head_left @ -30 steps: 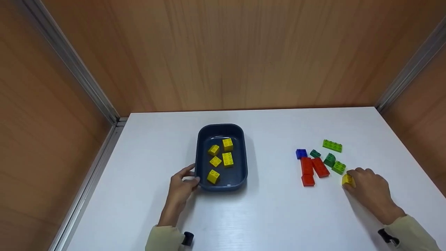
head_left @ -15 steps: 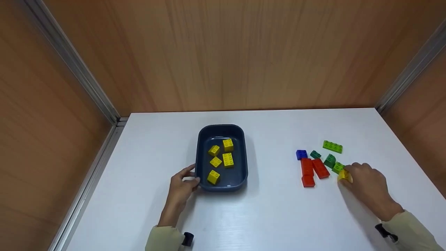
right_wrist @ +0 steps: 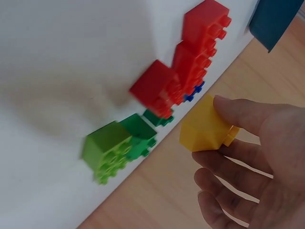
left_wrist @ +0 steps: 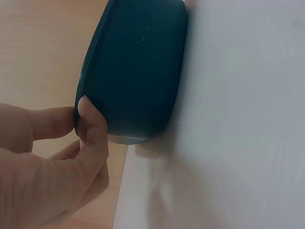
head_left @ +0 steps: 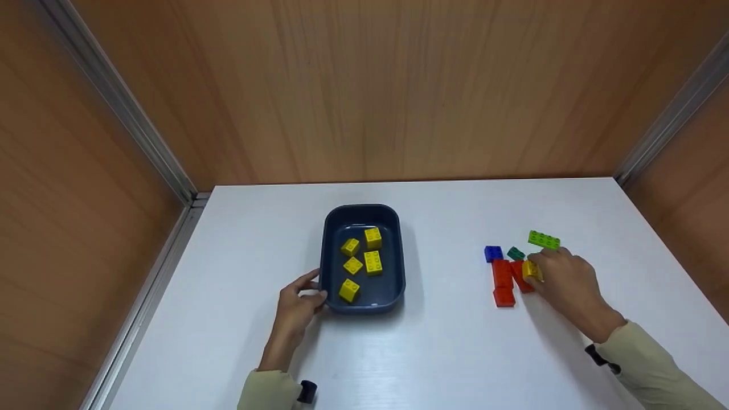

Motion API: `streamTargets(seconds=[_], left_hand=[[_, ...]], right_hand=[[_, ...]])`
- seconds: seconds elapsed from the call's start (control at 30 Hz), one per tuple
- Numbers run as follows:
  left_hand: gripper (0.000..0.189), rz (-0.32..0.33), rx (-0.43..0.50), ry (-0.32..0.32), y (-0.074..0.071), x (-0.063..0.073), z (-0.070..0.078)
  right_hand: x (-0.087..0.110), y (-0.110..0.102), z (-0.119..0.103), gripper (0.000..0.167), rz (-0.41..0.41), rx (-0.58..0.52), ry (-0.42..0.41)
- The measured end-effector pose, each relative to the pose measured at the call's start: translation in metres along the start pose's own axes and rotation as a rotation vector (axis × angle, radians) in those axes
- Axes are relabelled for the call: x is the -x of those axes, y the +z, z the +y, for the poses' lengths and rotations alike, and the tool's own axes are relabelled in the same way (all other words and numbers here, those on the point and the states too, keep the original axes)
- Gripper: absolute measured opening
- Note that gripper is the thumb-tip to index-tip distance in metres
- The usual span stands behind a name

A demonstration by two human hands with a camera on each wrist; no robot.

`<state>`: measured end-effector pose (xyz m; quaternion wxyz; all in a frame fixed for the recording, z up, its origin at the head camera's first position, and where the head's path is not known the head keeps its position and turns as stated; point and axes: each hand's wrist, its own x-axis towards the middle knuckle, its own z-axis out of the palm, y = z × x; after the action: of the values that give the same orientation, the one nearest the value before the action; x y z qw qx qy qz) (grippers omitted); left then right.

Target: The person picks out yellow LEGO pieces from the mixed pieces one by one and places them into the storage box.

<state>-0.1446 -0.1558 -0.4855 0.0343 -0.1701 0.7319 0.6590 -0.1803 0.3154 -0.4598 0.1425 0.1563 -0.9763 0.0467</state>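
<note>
My right hand [head_left: 566,282] pinches a yellow toy brick [right_wrist: 204,126] between thumb and fingers. The brick is lifted above the table, over the loose bricks in the head view. With thumb and index finger, my left hand [left_wrist: 62,157] pinches the rim of a dark blue tray [left_wrist: 136,62] at its near left corner. Inside the tray lie several yellow bricks [head_left: 373,262]. Red bricks [head_left: 502,273], a blue brick [head_left: 493,254] and a small dark green brick [head_left: 516,253] lie left of my right hand. Two green bricks [right_wrist: 107,145] show only in the right wrist view.
A long light green brick [head_left: 544,239] lies just beyond my right hand. Everything stands on a white table [head_left: 444,353]. Wooden panels [head_left: 398,91] rise behind the table and at both sides.
My right hand has lifted the yellow brick and carried it left and away from me, over the other bricks. My left hand and the tray have stayed in place.
</note>
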Motion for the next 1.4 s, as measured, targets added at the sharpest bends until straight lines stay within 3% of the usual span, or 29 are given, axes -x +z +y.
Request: streamTargets(seconds=[0.3, 0.73, 1.4], left_hand=[[0.054, -0.014, 0.008, 0.010, -0.004, 0.000, -0.002], [0.052, -0.012, 0.003, 0.012, -0.002, 0.000, -0.001], [0.053, -0.005, -0.025, 0.003, -0.001, -0.001, 0.000]], right_hand=[[-0.029, 0.001, -0.038, 0.037, -0.001, -0.019, -0.079], [-0.072, -0.003, -0.105, 0.041, 0.048, -0.003, -0.235], [-0.102, -0.003, -0.169, 0.041, 0.036, 0.105, -0.413]])
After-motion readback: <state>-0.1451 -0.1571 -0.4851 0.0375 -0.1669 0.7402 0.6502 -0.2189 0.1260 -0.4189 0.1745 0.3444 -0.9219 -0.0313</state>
